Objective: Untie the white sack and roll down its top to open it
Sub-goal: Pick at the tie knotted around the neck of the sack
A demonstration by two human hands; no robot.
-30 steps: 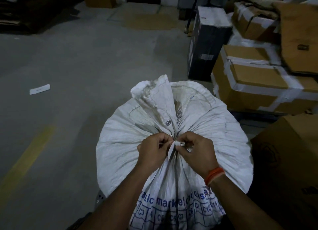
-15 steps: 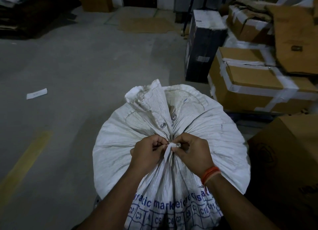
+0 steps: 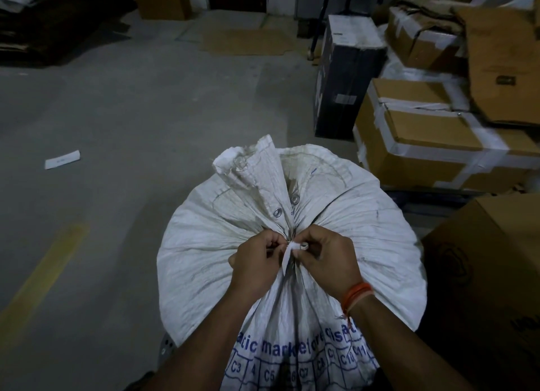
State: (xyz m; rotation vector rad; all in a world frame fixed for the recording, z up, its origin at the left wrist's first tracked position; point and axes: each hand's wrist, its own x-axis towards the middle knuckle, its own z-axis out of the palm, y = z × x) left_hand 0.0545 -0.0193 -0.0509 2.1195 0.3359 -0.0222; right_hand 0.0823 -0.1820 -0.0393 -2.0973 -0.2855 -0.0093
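On the concrete floor (image 3: 140, 121), white sack (image 3: 365, 244) stands upright, neck gathered and tied. Risk: pulling the wrong strand could tighten the knot; woven fabric may fray. Left hand (image 3: 257, 262) pinched closed on the tie (image 3: 287, 256) at the neck; right hand (image 3: 324, 259) pinched on its other end, fingers curled tight.

Brown taped cardboard boxes (image 3: 432, 145) sit stacked on the right (near a tall black box (image 3: 342, 80)). A small white paper slip (image 3: 62, 159) lies far left on the grey floor (image 3: 131, 121).
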